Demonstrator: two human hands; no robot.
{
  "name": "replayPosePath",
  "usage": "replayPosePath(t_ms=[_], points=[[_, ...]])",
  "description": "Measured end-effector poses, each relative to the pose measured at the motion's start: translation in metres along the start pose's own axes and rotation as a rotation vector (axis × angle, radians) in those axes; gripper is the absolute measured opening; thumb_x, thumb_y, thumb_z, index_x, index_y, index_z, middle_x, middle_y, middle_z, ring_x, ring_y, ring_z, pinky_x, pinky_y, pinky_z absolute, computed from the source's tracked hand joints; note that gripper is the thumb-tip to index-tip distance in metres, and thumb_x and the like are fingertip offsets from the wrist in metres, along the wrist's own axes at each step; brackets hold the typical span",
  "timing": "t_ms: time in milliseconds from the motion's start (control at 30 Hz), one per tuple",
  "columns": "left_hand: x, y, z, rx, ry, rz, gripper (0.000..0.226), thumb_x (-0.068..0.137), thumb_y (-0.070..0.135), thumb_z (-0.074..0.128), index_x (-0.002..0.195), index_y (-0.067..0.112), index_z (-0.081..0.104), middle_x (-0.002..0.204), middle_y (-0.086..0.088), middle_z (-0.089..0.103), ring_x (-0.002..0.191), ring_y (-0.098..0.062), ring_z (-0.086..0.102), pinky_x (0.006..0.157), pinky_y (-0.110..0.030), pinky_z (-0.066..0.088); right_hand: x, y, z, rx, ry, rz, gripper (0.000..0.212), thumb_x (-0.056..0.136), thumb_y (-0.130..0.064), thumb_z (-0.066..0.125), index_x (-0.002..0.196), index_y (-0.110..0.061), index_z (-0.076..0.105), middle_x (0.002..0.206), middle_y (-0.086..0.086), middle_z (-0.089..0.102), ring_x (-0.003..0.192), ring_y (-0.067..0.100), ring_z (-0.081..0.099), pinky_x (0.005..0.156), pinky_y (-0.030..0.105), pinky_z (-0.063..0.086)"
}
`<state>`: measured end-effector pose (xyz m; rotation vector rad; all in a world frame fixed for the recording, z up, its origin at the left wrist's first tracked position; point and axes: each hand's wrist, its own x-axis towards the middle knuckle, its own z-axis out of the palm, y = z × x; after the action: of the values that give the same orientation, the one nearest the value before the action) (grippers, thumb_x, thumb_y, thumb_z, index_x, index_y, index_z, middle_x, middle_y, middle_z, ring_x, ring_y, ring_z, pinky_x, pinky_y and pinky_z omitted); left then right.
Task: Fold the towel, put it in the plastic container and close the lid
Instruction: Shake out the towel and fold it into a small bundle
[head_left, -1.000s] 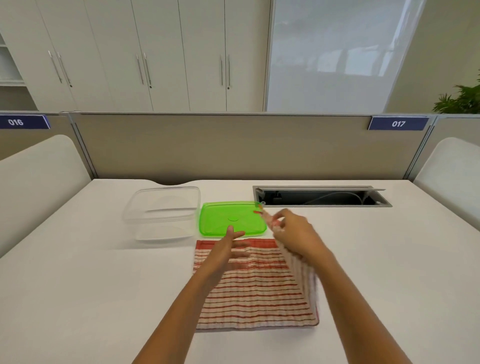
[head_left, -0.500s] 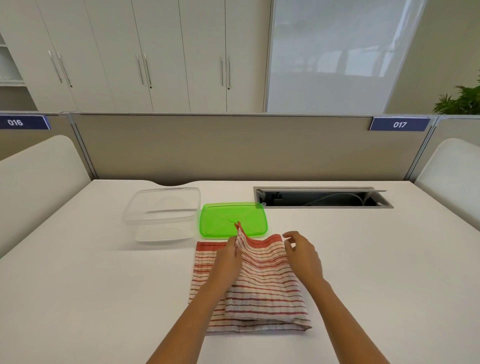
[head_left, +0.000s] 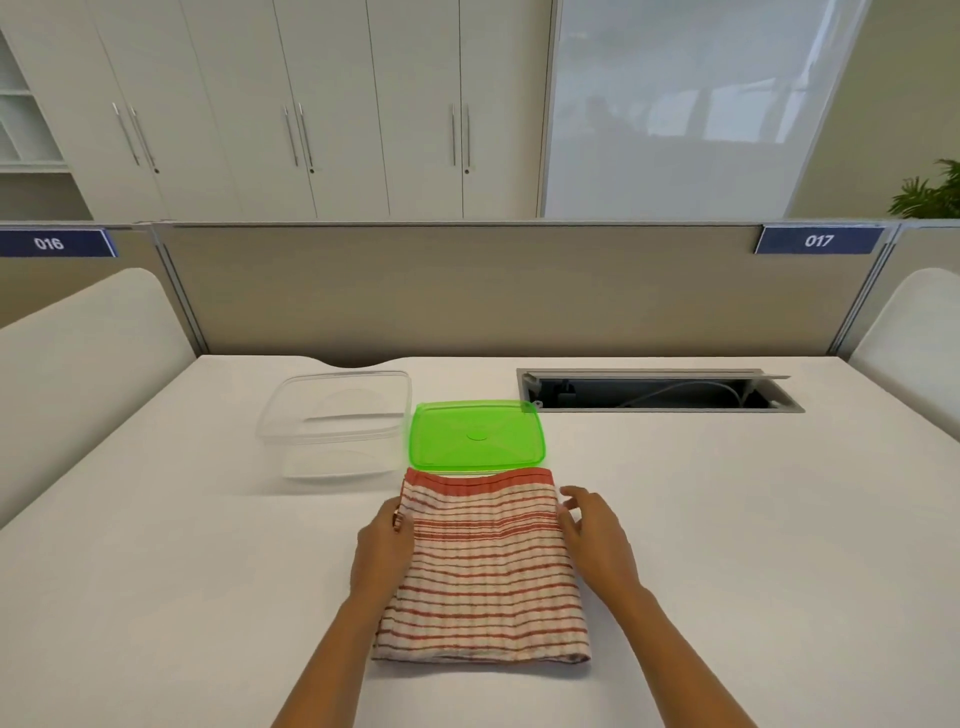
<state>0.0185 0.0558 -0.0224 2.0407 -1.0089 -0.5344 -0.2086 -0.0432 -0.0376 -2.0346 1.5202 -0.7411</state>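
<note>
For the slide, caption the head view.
Both hands flank the folded striped towel; green lid beside open container.

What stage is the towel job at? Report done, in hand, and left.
Done: the towel lies folded over on the table. In hand: the left hand and right hand rest at its side edges. Left: the container is empty and the lid lies beside it, so packing and closing remain.
</note>
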Motion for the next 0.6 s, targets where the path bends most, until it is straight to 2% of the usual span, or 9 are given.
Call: replayPosePath(t_ms=[167,267,400,500,600], points=[[-0.001,0.003,0.002,0.069,0.104,0.041,0.033,0.096,0.023,0.042,0.126,0.019,0.055,0.12,-0.008,0.066,0.108,-0.03,0.06,0.091,-0.043,0.048,-0.002,-0.016,0.014,-0.193,-0.005,-0.11,0.043,0.097,-0.035,0.04,0.137,-0.021,0.039,0.142,0.002,0.045,0.126,0.019,0.044,0.103,0.038,0.04],[-0.002,0.0,0.004,0.139,0.157,0.066,0.033,0.096,0.022,0.039,0.125,0.021,0.055,0.12,-0.003,0.064,0.107,-0.026,0.06,0.089,-0.041,0.048,-0.01,-0.019,0.023,-0.306,-0.052,-0.187,0.051,0.098,-0.039,0.031,0.146,-0.025,0.024,0.156,-0.002,0.025,0.141,0.017,0.025,0.114,0.038,0.025],[-0.003,-0.007,0.009,0.291,0.18,0.08,0.032,0.097,0.02,0.037,0.125,0.017,0.052,0.118,-0.005,0.056,0.106,-0.025,0.056,0.083,-0.04,0.048,-0.019,-0.008,0.031,-0.418,-0.135,-0.179,0.052,0.1,-0.04,0.019,0.15,-0.027,0.012,0.16,-0.004,0.005,0.147,0.013,0.004,0.119,0.034,0.009],[0.0,-0.008,0.011,0.413,0.185,0.064,0.031,0.096,0.02,0.04,0.123,0.01,0.054,0.119,-0.011,0.056,0.109,-0.026,0.052,0.088,-0.038,0.046,-0.02,-0.005,0.03,-0.406,-0.147,-0.107,0.053,0.1,-0.039,0.019,0.15,-0.026,0.01,0.161,0.0,0.0,0.148,0.016,0.003,0.12,0.035,0.007],[0.003,-0.003,0.012,0.452,0.163,-0.027,0.031,0.096,0.021,0.041,0.117,0.005,0.057,0.118,-0.014,0.057,0.109,-0.029,0.052,0.09,-0.037,0.044,-0.019,-0.011,0.027,-0.355,-0.112,-0.04,0.056,0.099,-0.038,0.028,0.15,-0.019,0.014,0.159,0.005,0.013,0.145,0.021,0.016,0.117,0.035,0.018]])
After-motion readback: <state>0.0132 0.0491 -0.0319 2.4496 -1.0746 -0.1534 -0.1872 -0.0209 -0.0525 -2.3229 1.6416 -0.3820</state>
